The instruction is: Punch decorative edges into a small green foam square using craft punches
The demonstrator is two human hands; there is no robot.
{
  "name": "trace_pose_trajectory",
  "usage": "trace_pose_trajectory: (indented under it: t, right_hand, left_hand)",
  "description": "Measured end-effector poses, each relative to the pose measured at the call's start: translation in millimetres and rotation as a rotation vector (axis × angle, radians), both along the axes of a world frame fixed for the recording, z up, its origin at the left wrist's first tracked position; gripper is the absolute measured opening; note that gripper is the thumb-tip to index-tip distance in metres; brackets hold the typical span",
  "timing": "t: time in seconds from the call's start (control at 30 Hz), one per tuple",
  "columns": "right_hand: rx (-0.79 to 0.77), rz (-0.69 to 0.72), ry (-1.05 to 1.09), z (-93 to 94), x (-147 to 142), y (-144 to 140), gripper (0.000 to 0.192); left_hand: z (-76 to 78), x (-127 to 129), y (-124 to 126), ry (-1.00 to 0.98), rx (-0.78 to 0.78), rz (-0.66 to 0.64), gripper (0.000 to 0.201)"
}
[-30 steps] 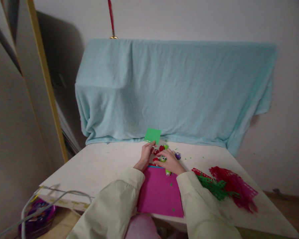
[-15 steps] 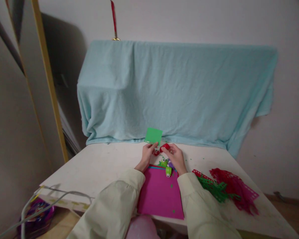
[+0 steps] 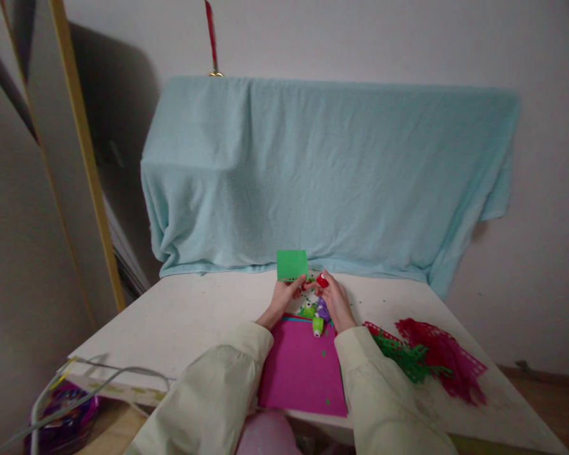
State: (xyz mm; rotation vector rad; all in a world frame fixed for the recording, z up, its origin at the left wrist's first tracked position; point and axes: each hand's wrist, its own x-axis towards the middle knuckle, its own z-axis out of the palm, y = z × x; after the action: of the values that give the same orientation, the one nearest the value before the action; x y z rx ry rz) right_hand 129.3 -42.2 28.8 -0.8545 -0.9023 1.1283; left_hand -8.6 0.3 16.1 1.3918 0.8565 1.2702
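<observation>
Pinching the green square paper sheet [image 3: 292,264] at its near edge, your left hand [image 3: 282,297] could crease it through excess pressure. Your right hand's grip, closed on the small rounded red piece [image 3: 321,280] over the white desk [image 3: 194,316], could drop it if loosened.

FAR: blue cloth [image 3: 336,177] walls off the back edge of the tabletop [image 3: 171,319] | LEFT: broad open lane beside left sleeve [image 3: 218,373] | MIDDLE: green pieces [image 3: 317,326] and purple piece [image 3: 323,308] crowd the gap | NEAR RIGHT: strip heap [image 3: 443,363] beside right sleeve [image 3: 384,385] | FAR RIGHT: open lane beyond heap
</observation>
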Motion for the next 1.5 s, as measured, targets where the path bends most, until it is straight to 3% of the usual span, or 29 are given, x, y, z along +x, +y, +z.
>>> trace_pose_trajectory:
  t: [0.23,0.47,0.93,1.5]
  right_hand:
    - [0.005,-0.059,-0.208,-5.1,1,0,0.046]
    - [0.022,-0.05,-0.238,-1.7,-2,-3,0.043]
    - [0.033,-0.048,-0.27,-2.9,-2,-3,0.043]
    - [0.022,-0.002,-0.296,6.3,-8,-9,0.041]
  left_hand:
    - [-0.1,1,-4,-0.047,-0.002,-0.137,0.043]
    - [-0.9,2,-4,-0.071,-0.029,-0.21,0.042]
    - [4.9,2,-8,-0.034,-0.042,-0.115,0.043]
    - [0.8,2,-7,-0.022,-0.002,-0.144,0.044]
